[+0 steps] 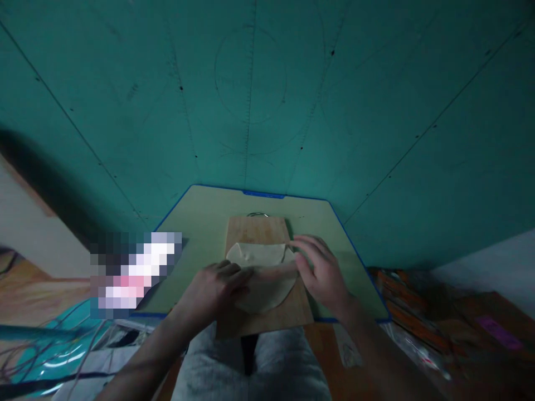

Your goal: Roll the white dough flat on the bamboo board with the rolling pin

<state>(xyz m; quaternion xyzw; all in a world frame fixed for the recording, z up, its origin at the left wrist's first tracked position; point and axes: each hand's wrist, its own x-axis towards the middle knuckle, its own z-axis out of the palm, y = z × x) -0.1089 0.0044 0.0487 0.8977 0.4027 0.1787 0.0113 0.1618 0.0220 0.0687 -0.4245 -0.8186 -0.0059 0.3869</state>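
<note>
A thin pale sheet of dough (263, 292) lies on a wooden cutting board (240, 228). It has a rounded lower edge and a nearly straight upper edge, with a crease near its upper right. Across its middle runs a pinkish strip (273, 272); I cannot make out whether it is a fold or something laid on top. My left hand (219, 284) is closed at the dough's left side, fingers bent over the edge. On the opposite side, my right hand (320, 264) has its thumb and fingertips at the right edge, closed about it.
The board, with a metal ring handle (258, 214), rests on a pale, blue-edged table (200, 214) against a green wall (251, 100). A pixelated patch covers something at the left. Cables (50, 334) lie at lower left; boxes (472, 323) stand at lower right.
</note>
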